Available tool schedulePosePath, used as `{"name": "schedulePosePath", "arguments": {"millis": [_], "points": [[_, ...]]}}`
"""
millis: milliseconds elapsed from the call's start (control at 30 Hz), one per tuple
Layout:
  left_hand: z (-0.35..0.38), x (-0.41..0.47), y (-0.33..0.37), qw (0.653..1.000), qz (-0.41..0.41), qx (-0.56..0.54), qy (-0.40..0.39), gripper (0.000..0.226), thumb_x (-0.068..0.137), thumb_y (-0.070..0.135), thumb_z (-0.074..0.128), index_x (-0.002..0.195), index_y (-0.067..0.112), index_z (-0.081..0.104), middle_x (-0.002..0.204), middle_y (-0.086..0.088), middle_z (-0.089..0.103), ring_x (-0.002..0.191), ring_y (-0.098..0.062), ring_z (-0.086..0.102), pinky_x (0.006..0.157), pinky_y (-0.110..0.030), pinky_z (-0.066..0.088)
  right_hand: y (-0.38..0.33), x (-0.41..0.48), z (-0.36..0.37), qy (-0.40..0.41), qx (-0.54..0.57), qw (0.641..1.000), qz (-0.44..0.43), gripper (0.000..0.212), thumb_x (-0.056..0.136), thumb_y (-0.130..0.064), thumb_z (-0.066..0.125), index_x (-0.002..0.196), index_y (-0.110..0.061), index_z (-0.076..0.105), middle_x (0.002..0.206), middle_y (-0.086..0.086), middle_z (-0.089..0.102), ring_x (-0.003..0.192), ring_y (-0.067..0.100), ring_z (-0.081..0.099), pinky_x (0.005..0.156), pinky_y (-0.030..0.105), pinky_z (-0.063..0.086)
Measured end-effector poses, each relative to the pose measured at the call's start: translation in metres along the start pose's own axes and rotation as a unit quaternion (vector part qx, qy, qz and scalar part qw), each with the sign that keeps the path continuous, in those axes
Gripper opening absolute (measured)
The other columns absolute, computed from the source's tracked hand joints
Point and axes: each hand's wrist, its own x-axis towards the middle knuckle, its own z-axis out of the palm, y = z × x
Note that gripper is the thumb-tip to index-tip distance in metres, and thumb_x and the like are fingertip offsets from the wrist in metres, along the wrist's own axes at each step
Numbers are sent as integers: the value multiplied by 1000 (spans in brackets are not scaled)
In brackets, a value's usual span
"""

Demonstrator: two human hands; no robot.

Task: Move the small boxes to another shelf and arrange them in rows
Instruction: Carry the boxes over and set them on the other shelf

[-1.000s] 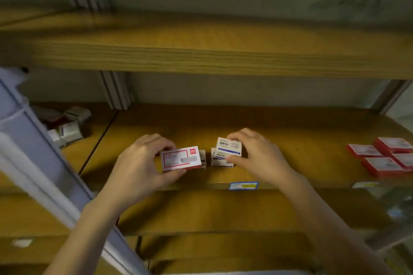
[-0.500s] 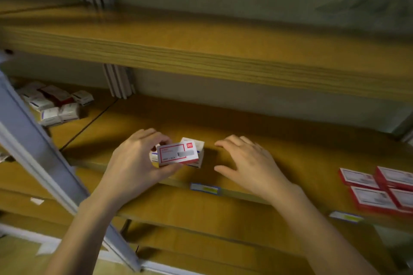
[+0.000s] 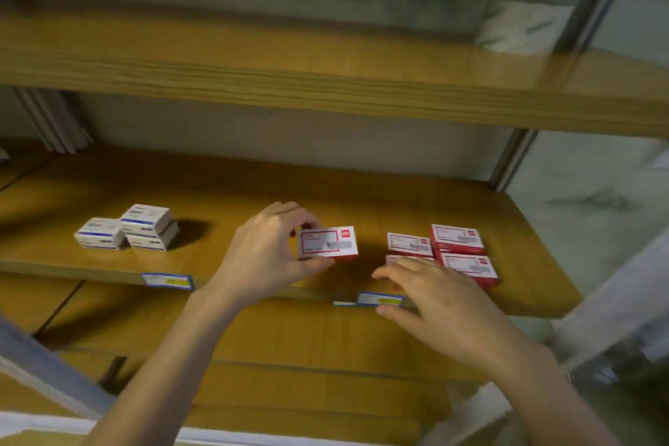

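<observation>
My left hand (image 3: 268, 250) is grasping one red box (image 3: 327, 244), with the fingers curled over its top edge, the thumb under the front and the label facing me. A second ago it held this box over by the blue-and-white boxes (image 3: 144, 228). It has since carried the box rightwards along the shelf (image 3: 253, 188), and that pile now sits well apart on the left. My right hand (image 3: 445, 304), which was pinching a blue-and-white box a second ago, is released. Its fingers are spread flat and low over the front of the red group (image 3: 457, 238), hiding part of the near-left box. The carried box is near that group, with a strip of bare shelf between them. I can't tell whether it touches the board. I read this as the blue box sorted and the red one about to join its own kind, probably on the left of those rows.
</observation>
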Motion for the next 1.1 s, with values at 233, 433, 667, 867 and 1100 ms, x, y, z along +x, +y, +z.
{"name": "schedulePosePath", "arguments": {"millis": [233,433,667,867,1100], "points": [[67,28,56,998,0,-9,-59,48,67,56,68,104,27,59,110,6,61,106,-14,52,81,-30,43,55,-49,-8,-6,-23,999,39,47,89,-53,38,134,-42,26,141,-22,32,129,-1,31,101,23,34],[92,37,77,996,-24,14,-89,51,69,55,68,109,25,58,113,6,58,106,-14,50,83,-30,45,73,-68,-12,5,-17,999,38,49,89,-54,37,135,-41,24,142,-22,29,129,-3,30,100,21,33],[79,22,83,995,-44,55,-77,63,75,60,58,126,25,45,129,4,48,121,-17,42,95,-34,40,71,-64,-14,14,-14,1000,4,48,89,-54,38,134,-41,27,140,-21,33,128,-1,32,96,20,36],[19,-34,46,977,-84,190,-58,42,89,45,46,125,23,48,123,4,53,118,-19,45,93,-33,37,32,-27,-15,-10,-6,996,-87,48,89,-51,40,134,-40,27,139,-19,34,125,0,35,96,20,36],[-59,-144,-10,933,-242,267,-20,36,85,39,53,116,20,56,111,1,60,108,-21,55,85,-35,45,-70,38,-3,-9,1,971,-238,44,89,-50,42,130,-37,35,128,-18,43,117,3,41,93,25,41]]}}
